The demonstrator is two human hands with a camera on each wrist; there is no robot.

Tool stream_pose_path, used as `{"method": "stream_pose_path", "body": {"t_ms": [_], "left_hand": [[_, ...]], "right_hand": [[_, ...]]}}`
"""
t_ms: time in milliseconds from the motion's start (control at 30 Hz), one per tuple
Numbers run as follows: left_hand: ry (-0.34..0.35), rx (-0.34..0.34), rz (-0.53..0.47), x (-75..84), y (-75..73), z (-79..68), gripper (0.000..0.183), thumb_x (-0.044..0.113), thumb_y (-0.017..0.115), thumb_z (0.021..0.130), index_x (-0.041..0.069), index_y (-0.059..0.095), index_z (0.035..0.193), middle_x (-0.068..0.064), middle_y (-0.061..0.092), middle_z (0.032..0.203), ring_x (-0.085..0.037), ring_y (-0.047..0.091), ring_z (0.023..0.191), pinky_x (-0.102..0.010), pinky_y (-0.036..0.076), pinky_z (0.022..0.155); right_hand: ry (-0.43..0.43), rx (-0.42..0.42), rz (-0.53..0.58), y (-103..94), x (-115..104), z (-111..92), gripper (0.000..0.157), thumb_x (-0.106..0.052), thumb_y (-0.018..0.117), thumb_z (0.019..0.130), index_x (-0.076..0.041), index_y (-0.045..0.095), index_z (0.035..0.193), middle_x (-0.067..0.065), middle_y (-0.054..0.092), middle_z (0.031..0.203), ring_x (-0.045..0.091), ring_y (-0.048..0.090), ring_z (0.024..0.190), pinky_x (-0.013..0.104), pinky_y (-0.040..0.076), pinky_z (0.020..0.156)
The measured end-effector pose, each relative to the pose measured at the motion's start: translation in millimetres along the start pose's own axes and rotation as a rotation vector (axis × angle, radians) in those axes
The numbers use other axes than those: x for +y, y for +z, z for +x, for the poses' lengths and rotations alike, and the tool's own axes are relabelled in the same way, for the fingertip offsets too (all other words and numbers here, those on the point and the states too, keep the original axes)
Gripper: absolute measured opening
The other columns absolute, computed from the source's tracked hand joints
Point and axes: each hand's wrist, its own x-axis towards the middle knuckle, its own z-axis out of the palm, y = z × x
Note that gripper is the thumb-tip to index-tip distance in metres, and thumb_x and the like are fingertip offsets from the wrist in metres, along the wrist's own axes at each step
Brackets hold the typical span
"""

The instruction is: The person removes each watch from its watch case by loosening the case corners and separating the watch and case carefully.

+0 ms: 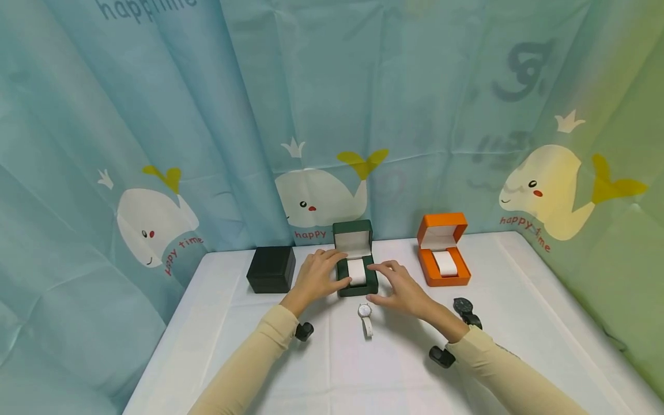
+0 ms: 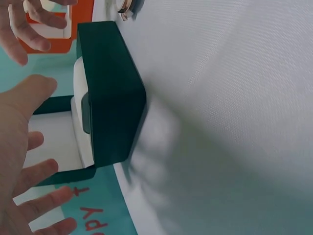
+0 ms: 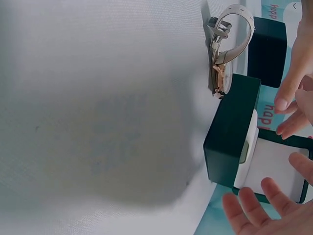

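Note:
A green watch box (image 1: 371, 283) stands with its lid raised, a white cushion (image 1: 356, 272) inside. My left hand (image 1: 317, 275) is at its left side, fingers spread and reaching over the edge. On the other side my right hand (image 1: 400, 290) hovers with thumb and fingers apart. Neither hand grips anything; in the left wrist view the left fingers (image 2: 41, 210) are spread beside the raised lid. In front of the box lies a watch with a white strap (image 1: 365, 318), its strap looped in the right wrist view.
A closed black box (image 1: 271, 270) stands to the left. An open orange watch box (image 1: 449, 280) with a white cushion is at the right. A black watch (image 1: 464, 308) lies beside my right forearm. Behind the white table (image 1: 332, 369) hangs a whale-print curtain (image 1: 332, 115).

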Motion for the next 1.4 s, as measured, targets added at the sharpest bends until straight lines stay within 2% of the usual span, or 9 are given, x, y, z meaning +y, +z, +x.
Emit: {"method": "stream_pose_path", "body": {"t_ms": [133,500,700,933,1200,1400], "left_hand": [[0.001,0.011,-0.006,-3.9,-1.9,-3.7,0.06,0.053,0.073,0.091,0.018,0.063,0.139,-0.006,0.062,0.141,-0.031,0.058,0.121,-0.051,0.049,0.097],[0.015,0.051,0.012,-19.6,-13.2,-13.3,0.061,0.053,0.074,0.09,0.015,0.066,0.137,-0.01,0.061,0.141,-0.036,0.059,0.123,-0.056,0.047,0.102],[-0.019,0.054,0.033,-27.6,-19.9,-19.2,0.061,0.053,0.073,0.09,0.018,0.065,0.139,-0.01,0.06,0.143,-0.036,0.058,0.125,-0.055,0.046,0.103],[-0.057,0.06,-0.002,-38.9,-29.2,-28.9,0.06,0.051,0.075,0.09,0.016,0.065,0.138,-0.012,0.056,0.148,-0.036,0.056,0.126,-0.054,0.043,0.105],[-0.064,0.138,-0.051,-57.0,-39.7,-40.1,0.061,0.046,0.08,0.087,0.013,0.067,0.136,-0.012,0.053,0.149,-0.038,0.055,0.126,-0.056,0.044,0.103],[-0.045,0.203,-0.098,-74.2,-44.4,-49.1,0.062,0.042,0.084,0.084,0.01,0.067,0.135,-0.018,0.055,0.146,-0.044,0.055,0.126,-0.062,0.043,0.103]], "right_hand": [[0.001,0.003,-0.022,0.4,-2.2,1.2,0.066,-0.034,0.084,0.086,-0.01,0.06,0.141,0.02,0.054,0.136,0.04,0.054,0.117,0.06,0.051,0.096],[-0.056,-0.014,-0.066,-1.1,-9.7,9.7,0.07,-0.036,0.084,0.085,-0.011,0.057,0.145,0.019,0.052,0.14,0.039,0.053,0.118,0.059,0.054,0.087],[-0.064,-0.06,-0.089,-1.8,-15.9,16.8,0.072,-0.039,0.082,0.087,-0.014,0.054,0.148,0.018,0.05,0.143,0.038,0.052,0.118,0.057,0.055,0.085],[-0.103,-0.085,-0.119,0.9,-21.3,25.6,0.075,-0.04,0.082,0.087,-0.014,0.052,0.15,0.019,0.049,0.144,0.037,0.053,0.116,0.053,0.056,0.081],[-0.128,-0.124,-0.136,3.1,-33.2,37.5,0.078,-0.042,0.083,0.086,-0.015,0.05,0.152,0.019,0.047,0.147,0.036,0.053,0.118,0.05,0.056,0.078],[-0.151,-0.167,-0.157,5.8,-43.2,49.4,0.079,-0.042,0.082,0.088,-0.017,0.047,0.154,0.019,0.045,0.15,0.038,0.049,0.128,0.054,0.056,0.085]]}}
